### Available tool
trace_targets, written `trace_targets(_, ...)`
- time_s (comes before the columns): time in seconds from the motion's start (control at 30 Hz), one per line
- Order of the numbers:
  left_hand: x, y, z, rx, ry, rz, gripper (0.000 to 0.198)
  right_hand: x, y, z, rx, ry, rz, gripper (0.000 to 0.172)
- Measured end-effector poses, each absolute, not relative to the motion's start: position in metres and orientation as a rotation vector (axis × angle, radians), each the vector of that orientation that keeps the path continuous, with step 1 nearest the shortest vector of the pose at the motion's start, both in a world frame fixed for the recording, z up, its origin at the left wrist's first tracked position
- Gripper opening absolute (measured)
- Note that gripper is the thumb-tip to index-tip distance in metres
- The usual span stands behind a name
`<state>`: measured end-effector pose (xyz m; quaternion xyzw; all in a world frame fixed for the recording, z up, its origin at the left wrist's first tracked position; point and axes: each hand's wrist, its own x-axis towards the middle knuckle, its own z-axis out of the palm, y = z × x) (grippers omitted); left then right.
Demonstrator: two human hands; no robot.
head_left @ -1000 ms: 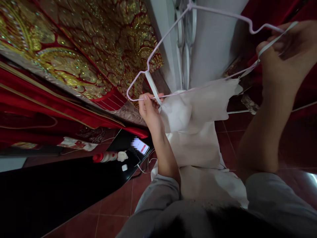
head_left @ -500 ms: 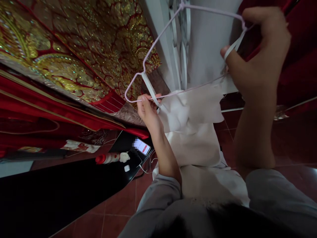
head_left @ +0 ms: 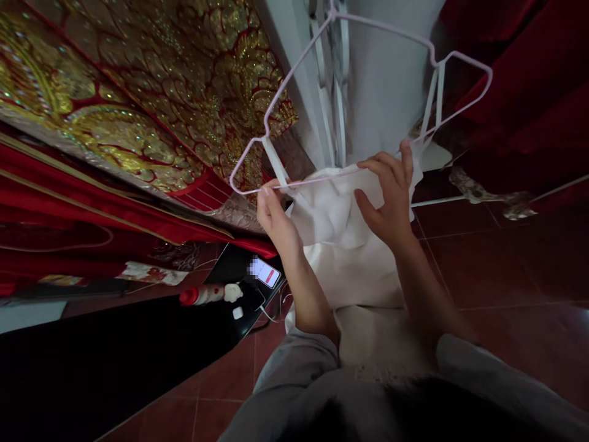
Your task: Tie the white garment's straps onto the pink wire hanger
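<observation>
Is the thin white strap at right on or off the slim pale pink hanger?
On: the thin white strap loops over the right-hand notch of the slim pale pink hanger, both strands running down.

A muted grey top (head_left: 299, 408) at the bottom centre of the frame, with loose, elbow-length sleeves (head_left: 299, 359) in the same grey

Lilac clothes hanger (head_left: 386, 27), smooth and plastic-looking; white strapped garment (head_left: 354, 270), soft matt cloth; gold-and-red costume (head_left: 184, 80), rough with glittering sequins; black tabletop (head_left: 151, 334), smooth, glossy.
</observation>
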<state>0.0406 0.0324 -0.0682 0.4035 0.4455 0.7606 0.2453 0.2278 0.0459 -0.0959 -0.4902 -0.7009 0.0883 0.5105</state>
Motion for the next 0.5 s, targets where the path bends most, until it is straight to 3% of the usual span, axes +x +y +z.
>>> trace_targets(0.1, 0.035, 0.017, -0.061, 1.292, 1.372, 1.877, 0.048, 0.224, 0.053, -0.098, -1.142, -1.707, 0.182, 0.043)
trace_targets(0.3, 0.028, 0.006, -0.014, 1.200, 1.094, 1.836, 0.028, 0.218, 0.058, -0.102, -1.155, -1.679, 0.208, 0.042)
trace_targets(0.43, 0.011, 0.012, 0.016, 1.061, 0.888, 1.908, 0.052, 0.221, 0.055, -0.099, -1.093, -1.676, 0.195, 0.040)
trace_targets(0.5, -0.001, 0.015, 0.012, 1.054, 0.898, 2.045, 0.051, 0.224, 0.055, -0.097, -1.074, -1.675, 0.212, 0.040)
